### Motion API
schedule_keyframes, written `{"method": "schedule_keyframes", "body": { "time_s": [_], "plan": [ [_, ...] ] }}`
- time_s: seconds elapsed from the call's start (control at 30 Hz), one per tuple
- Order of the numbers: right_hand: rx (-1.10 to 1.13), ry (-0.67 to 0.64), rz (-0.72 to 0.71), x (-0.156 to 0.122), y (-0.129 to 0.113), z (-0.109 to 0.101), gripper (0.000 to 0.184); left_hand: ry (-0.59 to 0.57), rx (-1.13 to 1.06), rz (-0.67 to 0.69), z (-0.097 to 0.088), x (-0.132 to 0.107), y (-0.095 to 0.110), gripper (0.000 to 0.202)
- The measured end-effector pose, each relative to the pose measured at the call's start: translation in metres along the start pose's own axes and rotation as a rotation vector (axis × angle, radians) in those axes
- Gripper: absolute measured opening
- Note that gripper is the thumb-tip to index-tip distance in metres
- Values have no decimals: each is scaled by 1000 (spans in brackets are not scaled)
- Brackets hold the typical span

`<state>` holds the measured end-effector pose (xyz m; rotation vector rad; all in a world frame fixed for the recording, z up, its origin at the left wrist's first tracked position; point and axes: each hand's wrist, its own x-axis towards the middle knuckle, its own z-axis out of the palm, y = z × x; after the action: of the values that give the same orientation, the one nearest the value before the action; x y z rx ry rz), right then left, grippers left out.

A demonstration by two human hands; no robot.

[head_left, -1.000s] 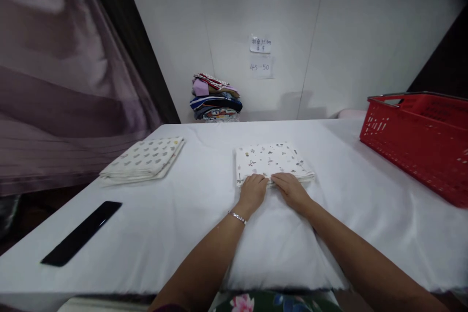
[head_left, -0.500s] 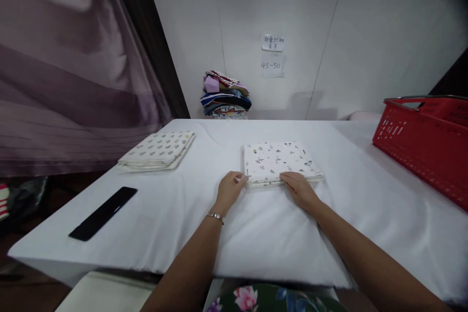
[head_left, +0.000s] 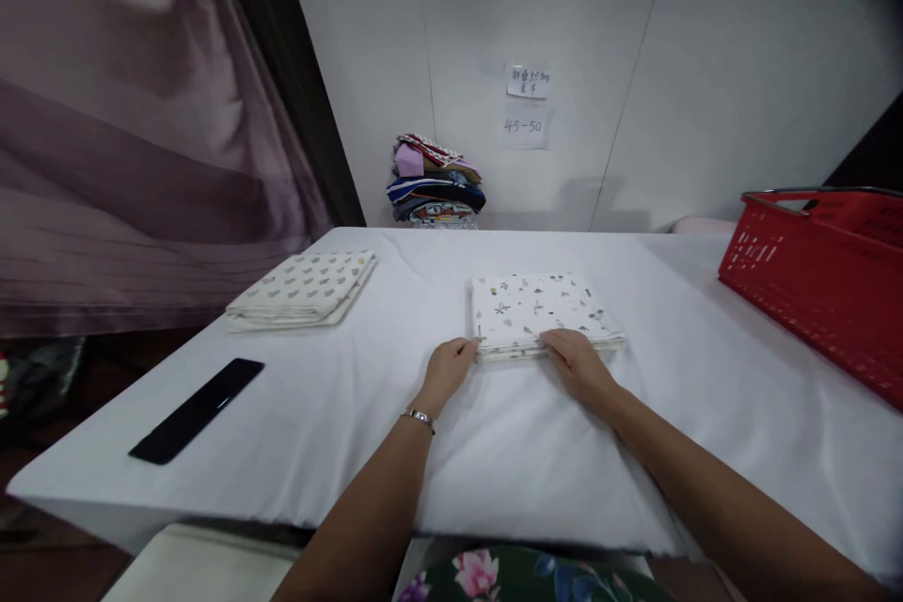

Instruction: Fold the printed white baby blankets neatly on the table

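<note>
A folded white cloth with small printed motifs (head_left: 540, 308) lies in the middle of the white-covered table (head_left: 395, 414). My left hand (head_left: 450, 371), with a bracelet at the wrist, has its curled fingers at the cloth's near left corner, pinching its edge. My right hand (head_left: 578, 364) rests on the cloth's near edge, fingers bent over it and gripping the folded layers.
A second folded patterned cloth (head_left: 305, 287) lies at the table's far left. A black phone (head_left: 198, 408) sits near the left edge. A red plastic basket (head_left: 822, 273) stands at the right. A stack of coloured fabrics (head_left: 434, 181) is by the back wall, under paper notes.
My left hand slid from the top of the cloth's near edge to its near left corner. The view shifted slightly; the right hand stayed on the near edge.
</note>
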<state>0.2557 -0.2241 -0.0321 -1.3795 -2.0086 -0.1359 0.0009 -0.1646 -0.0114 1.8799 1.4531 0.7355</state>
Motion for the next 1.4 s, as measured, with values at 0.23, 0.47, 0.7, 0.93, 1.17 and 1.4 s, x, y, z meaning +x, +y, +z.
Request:
{"method": "schedule_keyframes", "body": {
  "time_s": [0.23,0.47,0.7,0.93,1.17,1.4],
  "plan": [
    [34,-74,-113,22,-25,19,27,36,118,-27,6,-1,5,35],
    [53,-15,-107,15,-12,5,27,34,135,-8,1,-2,9,42],
    [-18,120,716,-6,66,-53,30,1,227,-56,-1,1,13,40],
    [-55,-41,979,1,85,-71,32,-14,244,-66,-2,2,13,39],
    [-115,-227,1009,16,91,-69,27,-23,239,-61,-3,2,13,39],
    [-74,-238,1022,28,93,-77,14,-27,250,-69,-3,3,12,39]
  ]
}}
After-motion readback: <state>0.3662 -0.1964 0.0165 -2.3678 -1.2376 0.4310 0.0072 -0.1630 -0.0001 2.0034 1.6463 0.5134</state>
